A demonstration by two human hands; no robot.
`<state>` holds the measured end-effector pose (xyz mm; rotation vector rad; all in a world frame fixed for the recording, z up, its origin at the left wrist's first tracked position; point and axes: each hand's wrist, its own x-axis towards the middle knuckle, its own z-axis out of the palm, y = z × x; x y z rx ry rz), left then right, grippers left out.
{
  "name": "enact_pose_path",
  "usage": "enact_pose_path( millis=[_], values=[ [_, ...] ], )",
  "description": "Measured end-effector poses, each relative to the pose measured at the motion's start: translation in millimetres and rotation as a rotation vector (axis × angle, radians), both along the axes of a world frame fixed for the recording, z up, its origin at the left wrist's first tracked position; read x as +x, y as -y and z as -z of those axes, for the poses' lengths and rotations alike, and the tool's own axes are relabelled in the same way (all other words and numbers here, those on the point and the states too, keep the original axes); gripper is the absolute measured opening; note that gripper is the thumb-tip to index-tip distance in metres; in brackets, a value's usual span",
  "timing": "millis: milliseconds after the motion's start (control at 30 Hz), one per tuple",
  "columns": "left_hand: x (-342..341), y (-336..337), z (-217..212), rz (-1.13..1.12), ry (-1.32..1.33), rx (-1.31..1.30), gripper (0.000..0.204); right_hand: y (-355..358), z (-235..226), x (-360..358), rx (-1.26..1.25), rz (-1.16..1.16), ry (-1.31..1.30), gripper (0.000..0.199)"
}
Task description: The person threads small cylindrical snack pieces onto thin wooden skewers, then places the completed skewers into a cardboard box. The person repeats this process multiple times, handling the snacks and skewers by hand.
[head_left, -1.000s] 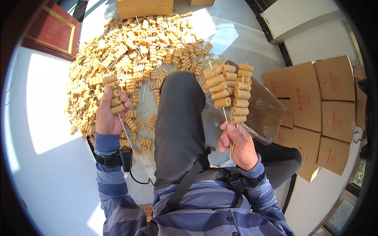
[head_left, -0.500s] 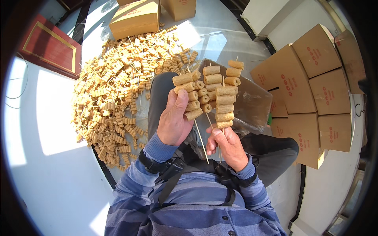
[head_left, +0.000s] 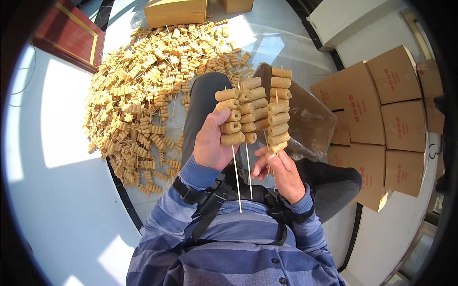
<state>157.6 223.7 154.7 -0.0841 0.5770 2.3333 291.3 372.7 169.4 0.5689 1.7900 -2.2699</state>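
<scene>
My left hand [head_left: 213, 137] is closed round several skewers of tan, hollow food rolls [head_left: 232, 138]; their rolls fan out above the thumb and two bare sticks hang down below. In my right hand [head_left: 280, 175] are the thin sticks of more skewers [head_left: 278, 118], pinched between thumb and fingers, with the rolls standing upright above the fist. Both bunches meet side by side in front of my lap. Just how many skewers each hand holds is hidden where the rolls overlap.
A large heap of like skewers [head_left: 138, 105] covers the floor at left. An open carton lined with clear plastic [head_left: 310, 114] stands beyond my right hand. Stacked cartons [head_left: 355, 102] line the right wall; another carton [head_left: 176, 13] sits behind the heap. A red panel [head_left: 71, 33] is at far left.
The skewers in both hands have turned more upright, and those in the left hand now stand closer in line. My right hand has shifted slightly right and down. The view has tilted a little.
</scene>
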Motion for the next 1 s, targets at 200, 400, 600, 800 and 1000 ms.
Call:
enact_pose_path(
  millis=[200, 400, 600, 800, 1000],
  values=[
    [-12.7, 18.8, 7.6, -0.072, 0.003, 0.105, 0.053, 7.5, -2.2, -6.5, 0.17, 0.013, 0.023, 0.035],
    [-1.0, 17.2, 8.2, -0.114, 0.071, 0.124, 0.052, 17.4, -9.1, -5.5, 0.428, -0.031, -0.006, 0.032],
    [-0.1, 17.3, 7.8, -0.038, 0.092, 0.195, 0.052, 18.2, -10.3, -0.2, 0.413, -0.084, 0.01, 0.028],
    [2.3, 16.3, 5.7, 0.003, 0.056, 0.152, 0.059, 9.7, -14.3, 3.7, 0.369, -0.162, -0.043, 0.035],
    [-13.7, 21.3, 2.9, -0.034, -0.019, 0.158, 0.076, 1.3, -13.0, 5.5, 0.401, -0.076, -0.051, 0.038]
  ],
)
